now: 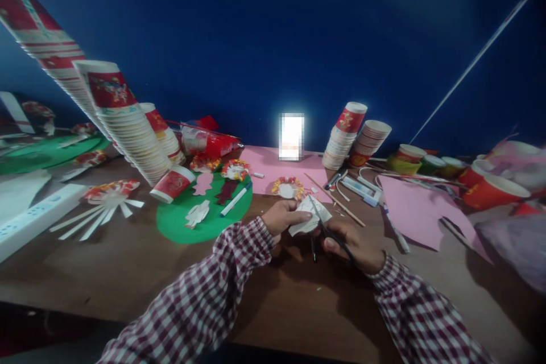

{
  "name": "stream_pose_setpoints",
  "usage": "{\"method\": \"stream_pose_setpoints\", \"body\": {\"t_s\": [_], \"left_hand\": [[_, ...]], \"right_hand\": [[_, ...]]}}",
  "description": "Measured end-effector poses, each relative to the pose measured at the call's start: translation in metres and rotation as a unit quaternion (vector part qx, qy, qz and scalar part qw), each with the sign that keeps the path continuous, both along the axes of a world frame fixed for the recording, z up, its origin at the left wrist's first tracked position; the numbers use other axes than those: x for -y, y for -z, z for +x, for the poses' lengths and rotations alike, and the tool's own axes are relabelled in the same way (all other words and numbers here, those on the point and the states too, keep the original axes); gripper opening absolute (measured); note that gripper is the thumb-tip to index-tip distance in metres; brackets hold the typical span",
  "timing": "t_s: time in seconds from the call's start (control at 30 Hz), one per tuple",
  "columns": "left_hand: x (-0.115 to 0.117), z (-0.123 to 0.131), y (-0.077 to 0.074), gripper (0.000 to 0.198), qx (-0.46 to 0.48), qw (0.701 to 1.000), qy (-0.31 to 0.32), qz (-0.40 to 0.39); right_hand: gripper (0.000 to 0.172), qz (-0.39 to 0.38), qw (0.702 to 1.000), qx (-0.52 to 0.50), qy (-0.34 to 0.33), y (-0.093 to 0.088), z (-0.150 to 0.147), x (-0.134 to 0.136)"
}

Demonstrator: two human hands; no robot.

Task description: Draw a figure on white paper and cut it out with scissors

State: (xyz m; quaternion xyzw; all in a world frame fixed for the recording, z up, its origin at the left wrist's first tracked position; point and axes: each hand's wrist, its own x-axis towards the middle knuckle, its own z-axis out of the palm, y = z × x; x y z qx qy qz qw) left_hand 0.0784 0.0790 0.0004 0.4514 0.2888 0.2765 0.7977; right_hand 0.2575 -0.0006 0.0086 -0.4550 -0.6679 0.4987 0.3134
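Observation:
Between thumb and fingers my left hand (279, 219) pinches a white piece of paper (305, 220) with drawn lines on it. My right hand (356, 243) is closed around the dark handles of a pair of scissors (318, 213). The blades lie across the paper, pointing away from me. Some fingers of both hands are hidden behind the paper and handles. Just beyond the paper lies a cup-bottom ring with a red and yellow frilled edge (286, 187). A dark pen-like thing (314, 251) shows below the paper.
Left of my hands, a green sheet (174, 227) bears paper cutouts and a marker (236, 200). Tall paper cup stacks (128, 119) lean at left; shorter stacks (345, 133) stand behind. Pink sheets (413, 210), a wooden stick (345, 208) and red bowls (495, 190) lie right. A blue wall rises behind.

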Motion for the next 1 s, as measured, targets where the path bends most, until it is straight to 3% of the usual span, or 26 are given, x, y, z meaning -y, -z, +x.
{"method": "stream_pose_setpoints", "body": {"t_s": [0.27,0.63,1.0], "left_hand": [[-0.009,-0.008,-0.003,0.038,-0.102,0.993,0.011,0.057],[-0.008,-0.008,-0.008,0.028,-0.114,0.992,0.014,0.053],[-0.013,-0.008,0.002,0.032,-0.127,0.99,0.018,0.064]], "right_hand": [[0.041,0.013,0.999,0.047,-0.011,-0.001,0.001,-0.001],[0.041,0.035,0.996,0.084,-0.003,-0.003,-0.002,-0.001],[0.04,0.048,0.994,0.103,-0.006,-0.005,-0.003,-0.002]]}}
